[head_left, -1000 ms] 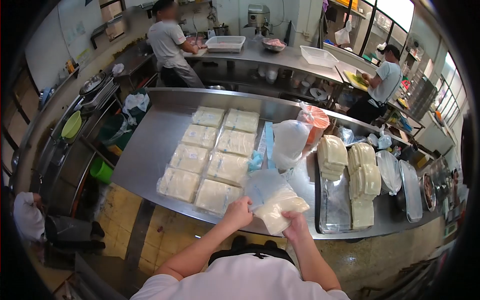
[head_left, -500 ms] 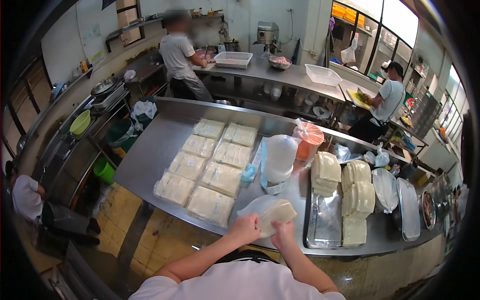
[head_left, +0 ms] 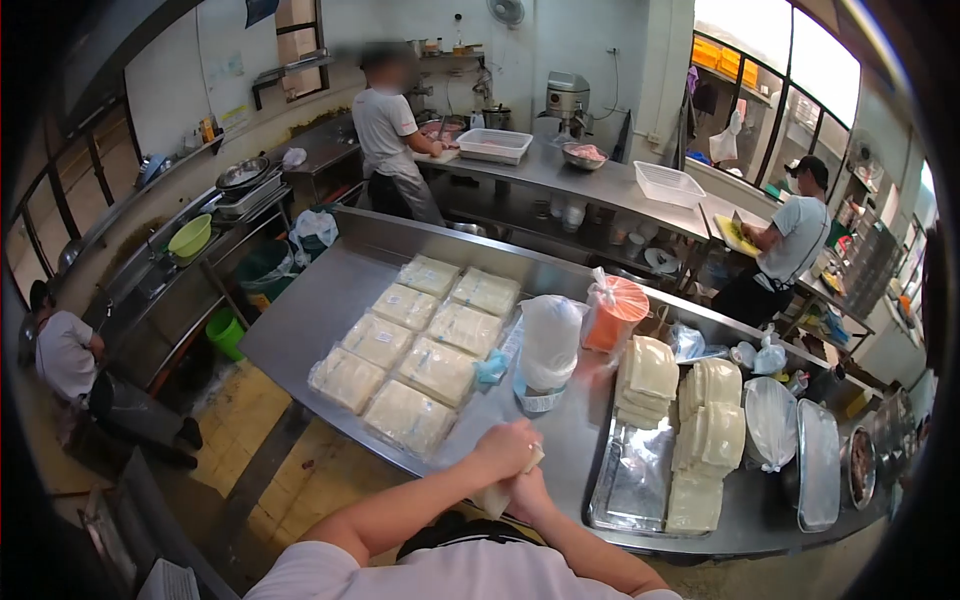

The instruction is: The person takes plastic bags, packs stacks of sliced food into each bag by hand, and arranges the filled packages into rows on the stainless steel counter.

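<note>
The left hand (head_left: 507, 448) and right hand (head_left: 528, 492) grip a mostly hidden pale bundle (head_left: 490, 501) at the table (head_left: 290, 330)'s near edge. Eight bagged packets (head_left: 437, 370) lie in two columns, seemingly finished; the stacks (head_left: 652, 370) on the tray (head_left: 632, 470) look unbagged, presumably left to do.

Packets (head_left: 436, 368) on table (head_left: 300, 320), left of bag (head_left: 550, 345); stacked sheets (head_left: 718, 428) in tray (head_left: 628, 468), right
</note>
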A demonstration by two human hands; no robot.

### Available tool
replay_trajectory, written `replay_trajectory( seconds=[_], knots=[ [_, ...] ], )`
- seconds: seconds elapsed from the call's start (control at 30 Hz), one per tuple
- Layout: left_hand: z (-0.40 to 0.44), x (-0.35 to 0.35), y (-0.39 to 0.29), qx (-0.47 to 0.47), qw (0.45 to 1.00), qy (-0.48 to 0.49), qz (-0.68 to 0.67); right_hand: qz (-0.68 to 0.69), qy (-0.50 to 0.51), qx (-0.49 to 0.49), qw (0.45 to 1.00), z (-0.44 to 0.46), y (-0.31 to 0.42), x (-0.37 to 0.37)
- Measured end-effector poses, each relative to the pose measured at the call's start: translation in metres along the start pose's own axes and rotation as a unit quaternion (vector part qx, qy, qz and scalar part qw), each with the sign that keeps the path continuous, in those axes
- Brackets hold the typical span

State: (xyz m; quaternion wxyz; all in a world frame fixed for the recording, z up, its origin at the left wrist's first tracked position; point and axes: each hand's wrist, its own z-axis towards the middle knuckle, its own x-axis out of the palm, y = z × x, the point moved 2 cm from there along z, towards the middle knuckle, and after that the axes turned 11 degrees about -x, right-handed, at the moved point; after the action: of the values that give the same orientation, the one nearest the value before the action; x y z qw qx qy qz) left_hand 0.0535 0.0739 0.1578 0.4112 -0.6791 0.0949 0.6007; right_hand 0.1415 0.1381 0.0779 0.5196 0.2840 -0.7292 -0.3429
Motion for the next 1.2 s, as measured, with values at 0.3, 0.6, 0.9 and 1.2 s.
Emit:
replay_trajectory(
  seconds=[0.3, 0.6, 0.9, 1.2],
  knots=[
    [-0.018, 0.022, -0.012, -0.031, 0.986, -0.087, -0.136, 0.114, 0.013, 0.046, 0.992, 0.01, -0.007, -0.012],
    [-0.021, 0.023, -0.011, 0.06, 0.99, 0.057, -0.112, 0.137, 0.026, 0.061, 0.988, 0.022, -0.049, -0.04],
    [-0.068, 0.046, 0.025, -0.14, 0.979, -0.059, -0.133, 0.233, -0.066, -0.018, 0.97, 0.039, -0.008, -0.065],
    [-0.068, 0.042, 0.02, -0.041, 0.974, -0.019, -0.22, 0.301, -0.113, -0.015, 0.947, 0.068, -0.024, -0.106]
  ],
)
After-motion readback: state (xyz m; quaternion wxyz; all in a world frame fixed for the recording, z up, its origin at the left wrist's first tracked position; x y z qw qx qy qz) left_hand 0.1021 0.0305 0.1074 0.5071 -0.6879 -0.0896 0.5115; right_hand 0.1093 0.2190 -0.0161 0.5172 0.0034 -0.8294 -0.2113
